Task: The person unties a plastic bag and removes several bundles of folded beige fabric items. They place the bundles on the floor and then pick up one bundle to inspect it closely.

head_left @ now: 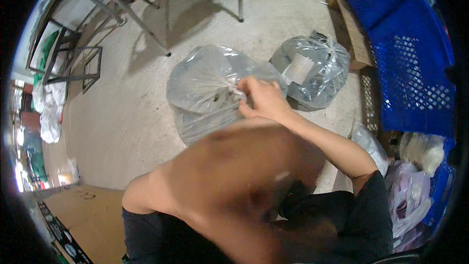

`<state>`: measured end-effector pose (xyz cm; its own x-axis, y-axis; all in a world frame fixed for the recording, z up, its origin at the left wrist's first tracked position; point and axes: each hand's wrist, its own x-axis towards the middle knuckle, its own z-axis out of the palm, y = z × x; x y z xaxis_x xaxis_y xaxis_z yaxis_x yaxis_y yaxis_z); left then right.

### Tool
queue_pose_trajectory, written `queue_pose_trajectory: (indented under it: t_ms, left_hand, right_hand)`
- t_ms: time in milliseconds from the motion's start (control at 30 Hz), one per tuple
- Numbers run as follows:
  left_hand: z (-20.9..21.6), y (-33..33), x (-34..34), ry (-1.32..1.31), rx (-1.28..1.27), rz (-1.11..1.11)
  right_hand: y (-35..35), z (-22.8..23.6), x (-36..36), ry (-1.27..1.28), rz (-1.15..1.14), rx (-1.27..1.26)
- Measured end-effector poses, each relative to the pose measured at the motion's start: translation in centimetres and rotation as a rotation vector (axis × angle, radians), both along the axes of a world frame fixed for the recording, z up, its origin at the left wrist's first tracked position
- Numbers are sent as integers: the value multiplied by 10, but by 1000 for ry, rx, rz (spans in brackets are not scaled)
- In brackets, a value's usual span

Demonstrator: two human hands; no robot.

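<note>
A large clear plastic bag sits on the floor in front of me, its top gathered into a twisted neck. At that neck my right hand is closed, thumb and fingers pinching the bunched plastic. The bag's contents cannot be made out clearly. My left hand is raised close to the camera and smeared by motion, so its fingers cannot be read. The left forearm crosses in front of the lower middle of the view and hides the near side of the bag.
A second tied plastic bag with a paper label stands right of the first. Blue perforated crates line the right side, with purple plastic bags below. Metal table legs stand beyond. A cardboard box lies at lower left.
</note>
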<state>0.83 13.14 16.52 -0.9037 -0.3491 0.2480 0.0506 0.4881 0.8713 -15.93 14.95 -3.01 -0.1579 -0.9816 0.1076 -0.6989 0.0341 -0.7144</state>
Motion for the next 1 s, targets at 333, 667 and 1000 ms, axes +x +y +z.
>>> queue_pose_trajectory:
  t_ms: [333,667,1000]
  left_hand:
    - [-8,-16,8,80,-172,148]
    - [-152,-138,4,-311,-311,-38]
    - [-186,-144,0,-19,-557,-7]
  right_hand:
    - [5,15,-1,234,13,-222]
    - [-2,17,-3,-509,-14,142]
    - [-9,9,-9,-434,-25,164]
